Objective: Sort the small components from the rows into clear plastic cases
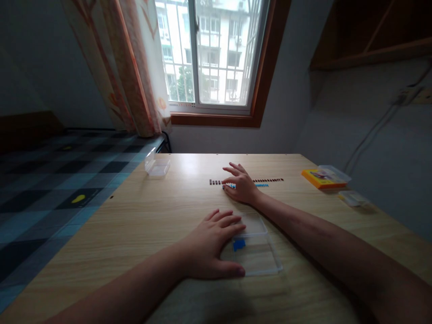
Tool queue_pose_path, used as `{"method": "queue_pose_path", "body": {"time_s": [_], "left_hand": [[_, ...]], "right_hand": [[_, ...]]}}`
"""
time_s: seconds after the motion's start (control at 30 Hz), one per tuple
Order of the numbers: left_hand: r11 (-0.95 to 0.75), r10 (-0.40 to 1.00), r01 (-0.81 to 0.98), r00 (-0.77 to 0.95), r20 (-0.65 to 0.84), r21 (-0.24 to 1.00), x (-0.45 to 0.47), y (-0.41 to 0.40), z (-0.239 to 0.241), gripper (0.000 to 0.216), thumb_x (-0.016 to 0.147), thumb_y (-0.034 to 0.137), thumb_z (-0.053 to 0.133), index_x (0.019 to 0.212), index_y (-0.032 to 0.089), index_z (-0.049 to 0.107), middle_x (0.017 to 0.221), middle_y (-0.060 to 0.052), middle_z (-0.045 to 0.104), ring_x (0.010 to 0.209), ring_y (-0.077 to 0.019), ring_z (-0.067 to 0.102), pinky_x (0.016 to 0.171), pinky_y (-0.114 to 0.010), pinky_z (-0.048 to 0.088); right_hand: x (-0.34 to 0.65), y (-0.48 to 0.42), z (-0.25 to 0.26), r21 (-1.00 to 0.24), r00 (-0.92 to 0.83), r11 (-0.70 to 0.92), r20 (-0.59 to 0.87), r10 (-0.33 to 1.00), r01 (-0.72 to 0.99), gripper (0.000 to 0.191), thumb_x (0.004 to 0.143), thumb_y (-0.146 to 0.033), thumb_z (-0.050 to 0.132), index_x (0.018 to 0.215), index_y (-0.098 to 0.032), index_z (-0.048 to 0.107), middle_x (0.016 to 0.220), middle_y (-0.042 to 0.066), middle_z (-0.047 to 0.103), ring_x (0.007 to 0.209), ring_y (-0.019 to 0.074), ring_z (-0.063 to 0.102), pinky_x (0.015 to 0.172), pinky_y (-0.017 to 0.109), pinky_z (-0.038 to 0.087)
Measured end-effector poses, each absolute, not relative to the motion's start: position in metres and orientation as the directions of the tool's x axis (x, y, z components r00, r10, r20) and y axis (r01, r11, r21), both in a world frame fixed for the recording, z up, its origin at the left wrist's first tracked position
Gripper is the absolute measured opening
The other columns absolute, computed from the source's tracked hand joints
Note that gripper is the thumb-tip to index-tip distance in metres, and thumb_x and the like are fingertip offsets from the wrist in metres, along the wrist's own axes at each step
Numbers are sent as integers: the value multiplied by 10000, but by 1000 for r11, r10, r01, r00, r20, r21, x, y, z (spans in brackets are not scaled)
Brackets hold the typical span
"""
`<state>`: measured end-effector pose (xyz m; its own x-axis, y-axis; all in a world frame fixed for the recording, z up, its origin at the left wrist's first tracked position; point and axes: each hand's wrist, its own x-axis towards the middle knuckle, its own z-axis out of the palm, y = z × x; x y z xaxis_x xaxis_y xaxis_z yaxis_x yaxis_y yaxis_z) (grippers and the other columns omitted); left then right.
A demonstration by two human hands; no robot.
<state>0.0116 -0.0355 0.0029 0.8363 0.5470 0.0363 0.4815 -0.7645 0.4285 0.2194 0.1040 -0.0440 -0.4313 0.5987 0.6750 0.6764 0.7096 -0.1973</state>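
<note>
The clear box [263,258] is thin plastic with two flat halves, and it sits on a smooth table [135,238] with pale wood stripes. The left hand [209,247] lies at the left side of the clear box. Its fingers are spread over the far half, its thumb is by the near edge, and it is not gripping. A bright blue patch [239,244] with a bumpy edge is in the near half, just beside that hand.

Past the clear box, the right hand [242,188] reaches over the blue row [262,185] of tiny pieces. Its thumb is low at the row's left end and its other fingers are spread; it is not clear if it pinches a piece. The dark row [270,180], made of small blocky bits, runs just behind the blue one. Far to the right of the clear box is a shiny orange box [313,179].
</note>
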Motion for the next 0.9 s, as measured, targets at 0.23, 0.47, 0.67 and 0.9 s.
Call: {"method": "queue_pose_path", "body": {"time_s": [0.23, 0.47, 0.67, 0.9], "left_hand": [[-772, 541, 466, 838, 63, 433, 12, -36, 2, 896, 755, 720, 727, 1488, 247, 523, 1575, -125, 470, 1478, -420, 364, 1238, -629, 194], [-774, 541, 476, 840, 44, 417, 11, -36, 2, 904, 761, 713, 725, 1491, 221, 521, 1585, -132, 454, 1485, -412, 354, 1242, -627, 187], [-775, 542, 478, 839, 46, 414, 11, -36, 3, 903, 760, 730, 713, 1492, 237, 520, 1591, -131, 444, 1485, -420, 350, 1236, -633, 194], [-781, 538, 476, 841, 49, 405, 11, -34, 2, 911, 764, 743, 698, 1498, 238, 512, 1584, -132, 455, 1481, -417, 358, 1234, -633, 200]], "right_hand": [[219, 102, -43, -220, -451, 693, 618, 644, 687, 74, 825, -266, 736, 843, -259, 808, 1424, 97, 625, 1469, 367, 395, 1192, 674, 219], [221, 98, -40, -256, -396, 671, 643, 656, 696, 66, 838, -270, 742, 852, -252, 804, 1441, 109, 611, 1481, 356, 377, 1197, 665, 210], [245, 74, -36, -326, -258, 612, 694, 673, 720, 121, 895, -304, 703, 909, -249, 810, 1428, 107, 619, 1480, 331, 382, 1192, 619, 300], [283, 1, -39, -399, -215, 648, 721, 659, 649, 92, 890, -286, 720, 925, -275, 805, 1422, 70, 628, 1473, 299, 404, 1184, 587, 362]]}}
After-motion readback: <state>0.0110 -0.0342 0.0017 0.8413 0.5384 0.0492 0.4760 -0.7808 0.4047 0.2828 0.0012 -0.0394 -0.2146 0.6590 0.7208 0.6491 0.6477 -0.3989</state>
